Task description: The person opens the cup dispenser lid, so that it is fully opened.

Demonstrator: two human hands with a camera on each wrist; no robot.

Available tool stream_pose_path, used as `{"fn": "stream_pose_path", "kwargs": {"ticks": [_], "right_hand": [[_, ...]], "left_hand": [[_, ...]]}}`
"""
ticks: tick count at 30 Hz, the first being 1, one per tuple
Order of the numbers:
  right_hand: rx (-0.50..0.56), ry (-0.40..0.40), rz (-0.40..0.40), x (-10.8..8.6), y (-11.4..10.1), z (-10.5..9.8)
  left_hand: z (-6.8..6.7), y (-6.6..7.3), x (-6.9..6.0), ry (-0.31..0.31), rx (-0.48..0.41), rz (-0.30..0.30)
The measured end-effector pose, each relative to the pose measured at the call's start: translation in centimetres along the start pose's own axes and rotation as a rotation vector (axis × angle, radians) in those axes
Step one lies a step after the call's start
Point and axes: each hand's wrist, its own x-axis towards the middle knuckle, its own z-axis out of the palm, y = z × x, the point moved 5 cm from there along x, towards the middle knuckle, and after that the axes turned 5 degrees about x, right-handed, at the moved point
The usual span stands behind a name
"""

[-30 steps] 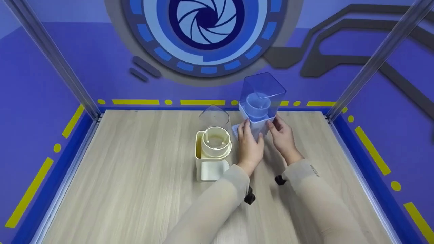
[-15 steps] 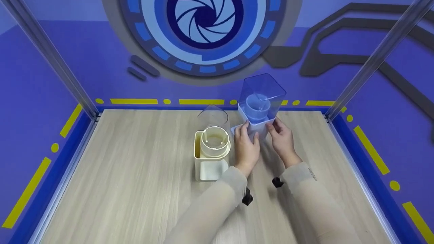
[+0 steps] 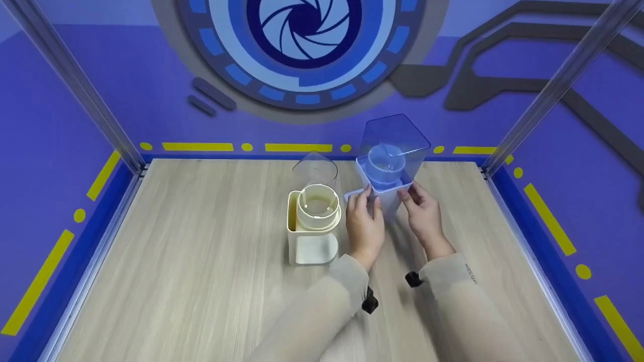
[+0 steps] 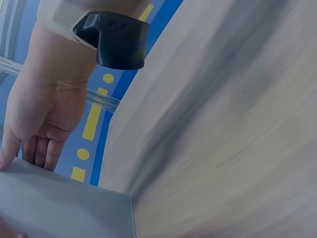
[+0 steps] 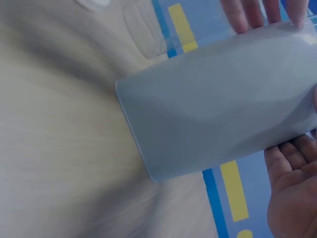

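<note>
Both hands hold a pale blue storage container (image 3: 390, 201) at the back right of the table in the head view. A clear bluish cover (image 3: 395, 130) rises over its top, and a round cup (image 3: 386, 163) shows through it. My left hand (image 3: 365, 229) grips the left side and front, thumb on the front. The right hand (image 3: 426, 218) grips the right side, thumb near the front rim. The right wrist view shows the container's smooth wall (image 5: 213, 104) between the hands. Whether its bottom touches the table cannot be told. A pale blue flat piece (image 3: 353, 194) juts out at its lower left.
Left of the hands stands a cream container (image 3: 314, 249) with a round clear-walled cup (image 3: 319, 207) on top. A clear lid (image 3: 315, 170) is behind that cup. The wooden table (image 3: 201, 261) is bounded by blue walls (image 3: 100, 90) and metal posts (image 3: 83, 90).
The pale blue container and both hands have shifted slightly toward the person and a little to the right. The head view has tilted slightly. The cream container stays put.
</note>
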Motion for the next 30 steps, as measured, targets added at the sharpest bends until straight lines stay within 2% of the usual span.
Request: {"fn": "stream_pose_path", "kwargs": {"ticks": [5, 10, 13, 17, 23, 30], "right_hand": [[0.016, 0.032, 0.024, -1.0, 0.0, 0.2], [0.053, 0.116, 0.019, -1.7, -0.1, 0.0], [0.045, 0.173, 0.001, -2.2, -0.4, -0.3], [0.030, 0.222, -0.008, -2.9, -0.6, -0.4], [0.053, 0.244, 0.003, -3.9, -0.4, -0.4], [0.070, 0.228, 0.003, -5.0, 0.0, -0.6]], "left_hand": [[-0.3, 0.0, -0.2, 0.011, -0.018, -0.010], [-0.2, -0.1, -0.4, -0.003, 0.002, 0.001], [-0.1, -0.2, -0.5, -0.029, 0.035, 0.003], [0.2, -0.1, -0.7, -0.087, 0.033, -0.013], [0.7, 0.0, -0.9, -0.158, -0.006, -0.072], [1.0, 0.3, -0.6, -0.167, 0.004, -0.105]]}}
